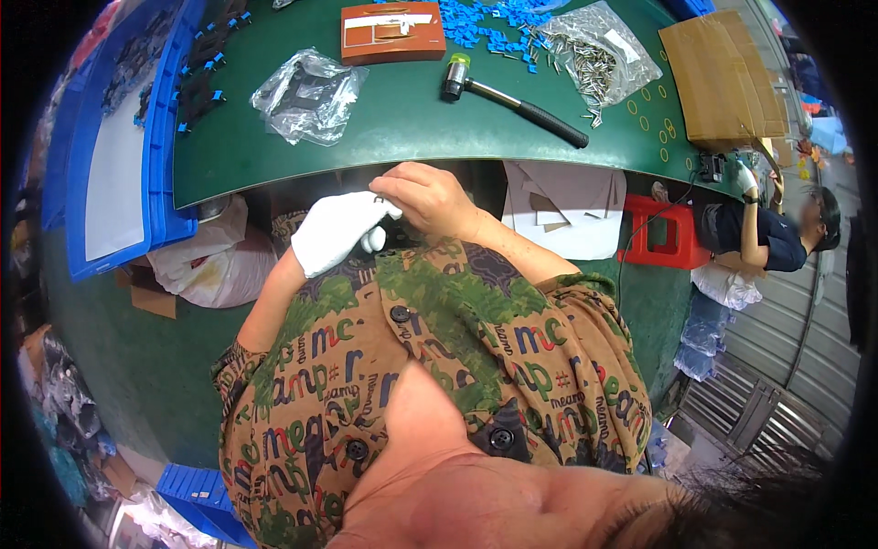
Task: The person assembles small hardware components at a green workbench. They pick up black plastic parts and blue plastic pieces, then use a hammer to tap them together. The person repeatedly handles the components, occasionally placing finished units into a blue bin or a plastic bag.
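My left hand (340, 231), in a white glove, is held just off the near edge of the green table (412, 128), its fingers curled. My bare right hand (428, 199) meets it at the fingertips, thumb and fingers pinched together. A small dark thing shows between the two hands, mostly covered by them, and I cannot make out its kind. Beyond the hands on the table lie a hammer (526, 108) with a black grip and a clear plastic bag (311, 99) around a black frame-shaped part.
Behind are a brown box (389, 48), blue clips (485, 27) and a bag of metal pins (599, 69). Yellow rings (644, 123) lie near a cardboard box (722, 82). A blue crate (160, 201) stands left. At right are a red stool (660, 238) and another person (777, 233).
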`<state>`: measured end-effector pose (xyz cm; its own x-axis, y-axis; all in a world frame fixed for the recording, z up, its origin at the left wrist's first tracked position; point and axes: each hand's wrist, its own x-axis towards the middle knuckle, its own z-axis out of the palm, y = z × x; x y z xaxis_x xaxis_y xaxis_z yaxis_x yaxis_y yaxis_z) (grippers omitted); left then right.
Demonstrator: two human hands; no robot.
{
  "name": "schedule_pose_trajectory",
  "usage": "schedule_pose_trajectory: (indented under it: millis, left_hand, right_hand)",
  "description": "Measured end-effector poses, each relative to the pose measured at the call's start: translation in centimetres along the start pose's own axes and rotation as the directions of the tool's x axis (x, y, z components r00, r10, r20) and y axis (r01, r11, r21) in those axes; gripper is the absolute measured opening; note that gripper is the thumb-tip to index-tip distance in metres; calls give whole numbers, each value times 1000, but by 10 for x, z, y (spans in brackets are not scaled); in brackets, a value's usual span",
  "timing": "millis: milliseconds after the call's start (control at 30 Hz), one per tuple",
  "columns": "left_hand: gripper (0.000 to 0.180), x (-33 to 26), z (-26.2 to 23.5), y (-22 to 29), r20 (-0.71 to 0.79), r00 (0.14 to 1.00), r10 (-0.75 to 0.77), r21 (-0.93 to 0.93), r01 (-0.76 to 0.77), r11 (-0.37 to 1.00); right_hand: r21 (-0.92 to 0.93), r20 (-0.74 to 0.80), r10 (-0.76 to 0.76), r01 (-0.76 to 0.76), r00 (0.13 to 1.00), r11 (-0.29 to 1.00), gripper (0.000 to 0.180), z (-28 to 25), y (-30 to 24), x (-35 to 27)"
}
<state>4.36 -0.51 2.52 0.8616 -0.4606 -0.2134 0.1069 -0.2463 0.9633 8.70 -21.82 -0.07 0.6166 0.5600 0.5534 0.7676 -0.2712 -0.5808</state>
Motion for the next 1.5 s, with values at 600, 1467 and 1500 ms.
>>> schedule_pose_trajectory:
  millis: [600, 1467, 1500]
  left_hand:
    - [30, 9, 2, -10, -19, 982, 190, 262, -178, 949]
    - [28, 6, -3, 4, 18, 995, -101, 92, 98, 991]
    - [28, 7, -3, 4, 11, 997, -76, 100, 75, 992]
  right_hand:
    - [-463, -157, 395, -421, 905, 780, 18, -140, 87, 51]
    - [-797, 256, 621, -201, 741, 569, 40, -138, 130, 104]
    - [-779, 284, 605, -189, 744, 598, 40, -140, 133, 105]
